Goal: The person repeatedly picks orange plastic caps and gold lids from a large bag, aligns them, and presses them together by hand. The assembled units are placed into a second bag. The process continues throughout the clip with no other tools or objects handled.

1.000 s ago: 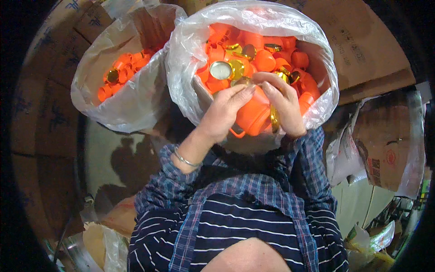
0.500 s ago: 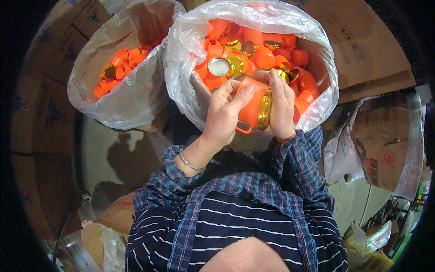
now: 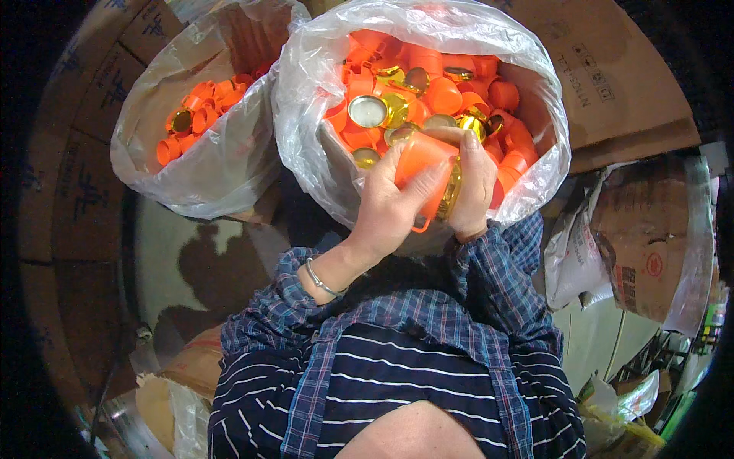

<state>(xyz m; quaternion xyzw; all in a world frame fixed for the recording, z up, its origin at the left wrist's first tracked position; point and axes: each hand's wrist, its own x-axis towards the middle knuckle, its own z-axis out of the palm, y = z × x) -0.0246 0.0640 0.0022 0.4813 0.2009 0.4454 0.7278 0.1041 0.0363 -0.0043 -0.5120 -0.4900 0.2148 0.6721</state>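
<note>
My left hand (image 3: 388,205) is closed round an orange plastic cup (image 3: 419,162), its thumb lying along the side. A small orange loop sticks out at the cup's lower edge. Against the cup's right end sits a shiny gold lid (image 3: 453,193), and my right hand (image 3: 475,187) grips it with the palm and fingers. How far the lid is seated, I cannot tell. Both hands are over the near rim of a large clear plastic bag (image 3: 552,84) full of orange cups (image 3: 445,98) and loose gold lids (image 3: 397,111).
To the left, a second clear bag (image 3: 145,138) holds more orange pieces (image 3: 202,115). Cardboard boxes (image 3: 84,183) line the left side, and a cardboard flap (image 3: 619,76) rises at the far right. A torn carton (image 3: 642,237) and white sack (image 3: 569,260) lie at the right.
My left hand has slid right and up along the cup, its thumb now nearer the lid. The cup has tilted and shifted slightly right; my right hand stays at the lid.
</note>
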